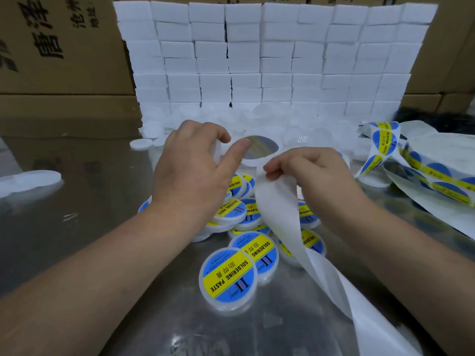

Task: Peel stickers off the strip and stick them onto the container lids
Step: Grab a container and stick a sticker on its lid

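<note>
The person's left hand (190, 173) is gripping a white lid (253, 163) above the pile, its fingers curling round the far side and its thumb (239, 150) lying across the near edge. The thumb tip is touching the rim of a round sticker (261, 150), which is showing its grey back with a faint yellow band. The sticker is sitting just over the lid's rim; whether it is already pressed flat on it cannot be told.

The right hand (303, 168) is pinching the top of the strip (280, 217) between thumb and curled fingers, right beside the lid. From the pinch the bare white strip is hanging down, twisting, and running off at the bottom right.

Below both hands, labelled lids (228, 274) are lying in a loose heap on the table (90, 214), each bearing a blue and yellow sticker reading SOLDERING PASTE. To the right, the unpeeled stickers (383, 143) are lying in loops on their backing. Blank lids (30, 177) are resting at the left edge, and more are lying behind the hands at the foot of a wall of white boxes (270, 60). Brown cartons (59, 47) are standing behind on both sides.
</note>
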Action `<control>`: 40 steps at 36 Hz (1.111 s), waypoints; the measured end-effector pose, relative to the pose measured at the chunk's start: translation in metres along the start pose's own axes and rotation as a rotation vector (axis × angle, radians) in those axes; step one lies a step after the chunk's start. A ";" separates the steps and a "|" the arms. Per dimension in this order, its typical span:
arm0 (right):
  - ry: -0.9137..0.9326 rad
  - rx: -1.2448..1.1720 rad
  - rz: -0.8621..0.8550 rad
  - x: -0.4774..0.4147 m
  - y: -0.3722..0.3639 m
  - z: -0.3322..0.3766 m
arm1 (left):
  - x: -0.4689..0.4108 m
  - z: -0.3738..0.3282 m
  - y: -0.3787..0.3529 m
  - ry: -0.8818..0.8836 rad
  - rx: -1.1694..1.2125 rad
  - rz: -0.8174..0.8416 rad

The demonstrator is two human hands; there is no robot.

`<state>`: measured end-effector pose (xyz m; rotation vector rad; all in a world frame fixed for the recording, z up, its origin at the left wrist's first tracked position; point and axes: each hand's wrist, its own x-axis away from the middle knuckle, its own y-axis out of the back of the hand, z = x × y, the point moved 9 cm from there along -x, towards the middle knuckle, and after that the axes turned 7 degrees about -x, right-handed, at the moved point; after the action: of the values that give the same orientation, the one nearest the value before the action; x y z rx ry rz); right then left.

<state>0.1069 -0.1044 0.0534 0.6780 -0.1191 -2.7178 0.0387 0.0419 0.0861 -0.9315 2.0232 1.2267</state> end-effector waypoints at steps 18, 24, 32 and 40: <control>-0.068 -0.213 -0.410 -0.003 0.047 -0.007 | -0.008 0.031 -0.013 0.219 0.075 0.046; -0.081 -0.245 -0.153 -0.003 0.016 -0.002 | 0.000 0.035 -0.029 0.490 0.720 0.112; -0.092 -0.267 0.200 0.005 -0.022 0.000 | 0.005 0.012 -0.041 0.491 1.046 0.307; -0.092 -0.328 0.206 0.004 -0.022 0.001 | 0.010 -0.003 -0.048 0.541 1.339 0.466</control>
<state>0.0964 -0.0847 0.0489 0.4207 0.2187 -2.4881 0.0713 0.0206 0.0551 -0.0787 2.8208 -0.4348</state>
